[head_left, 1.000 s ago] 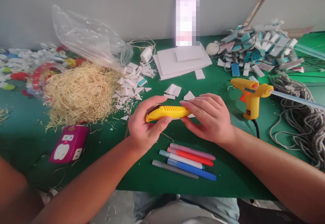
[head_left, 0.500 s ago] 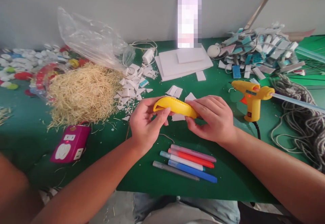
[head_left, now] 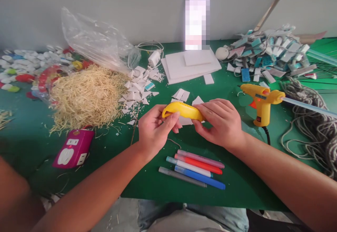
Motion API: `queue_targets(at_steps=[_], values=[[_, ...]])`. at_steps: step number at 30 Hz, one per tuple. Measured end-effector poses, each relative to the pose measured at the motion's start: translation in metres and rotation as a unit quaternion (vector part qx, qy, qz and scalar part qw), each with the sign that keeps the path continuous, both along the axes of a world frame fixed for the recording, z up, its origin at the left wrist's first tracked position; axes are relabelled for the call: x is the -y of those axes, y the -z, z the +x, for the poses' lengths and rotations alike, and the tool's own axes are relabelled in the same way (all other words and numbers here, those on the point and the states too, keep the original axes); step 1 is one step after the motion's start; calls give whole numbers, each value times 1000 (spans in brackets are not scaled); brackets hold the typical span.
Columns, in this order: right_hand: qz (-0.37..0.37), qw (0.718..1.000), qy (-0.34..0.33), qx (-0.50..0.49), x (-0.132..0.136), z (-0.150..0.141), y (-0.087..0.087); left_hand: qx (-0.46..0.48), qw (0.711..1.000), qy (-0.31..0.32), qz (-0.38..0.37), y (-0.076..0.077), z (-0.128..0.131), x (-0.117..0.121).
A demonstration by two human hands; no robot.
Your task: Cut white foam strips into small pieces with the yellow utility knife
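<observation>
A yellow utility knife (head_left: 184, 110) with a ridged slot along its top edge is held level above the green table, between both hands. My left hand (head_left: 155, 126) is closed around its looped left end, thumb pressed on the near side. My right hand (head_left: 221, 121) grips the other end, its fingers covering the tip, so any blade is hidden. Just behind and under the knife lie cut white foam pieces (head_left: 181, 94). Nearer to me, several markers (head_left: 200, 176) rest side by side.
A yellow hot glue gun (head_left: 259, 100) stands at the right beside coiled grey cord (head_left: 313, 126). To the left are a straw pile (head_left: 86, 98) and a magenta power socket box (head_left: 73, 148). White foam sheets (head_left: 179, 68) lie at the back, below a pixelated bright screen (head_left: 197, 21).
The knife's left end has shifted slightly right and down, together with my left hand. My right hand stays almost where it was.
</observation>
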State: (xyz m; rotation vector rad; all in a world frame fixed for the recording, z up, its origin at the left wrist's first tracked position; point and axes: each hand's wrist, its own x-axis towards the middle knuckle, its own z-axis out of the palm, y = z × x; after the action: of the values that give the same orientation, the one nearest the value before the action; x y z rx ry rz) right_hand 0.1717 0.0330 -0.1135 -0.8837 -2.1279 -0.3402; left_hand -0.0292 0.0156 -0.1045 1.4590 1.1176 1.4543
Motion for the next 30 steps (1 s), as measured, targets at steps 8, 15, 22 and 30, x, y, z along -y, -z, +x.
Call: queue_targets(at_steps=[8,15,22,30], values=[[-2,1000,-5,-10,-1,1,4,-74,996,38,43,3,-5,4],[3,1000,-12,-17,-1,1,5,-84,995,41,43,5,-6,5],[-1,1000,-4,8,0,2,3,-79,996,20,35,-2,-3,2],[7,1000,-17,2,0,3,2,-87,995,38,34,0,-5,4]])
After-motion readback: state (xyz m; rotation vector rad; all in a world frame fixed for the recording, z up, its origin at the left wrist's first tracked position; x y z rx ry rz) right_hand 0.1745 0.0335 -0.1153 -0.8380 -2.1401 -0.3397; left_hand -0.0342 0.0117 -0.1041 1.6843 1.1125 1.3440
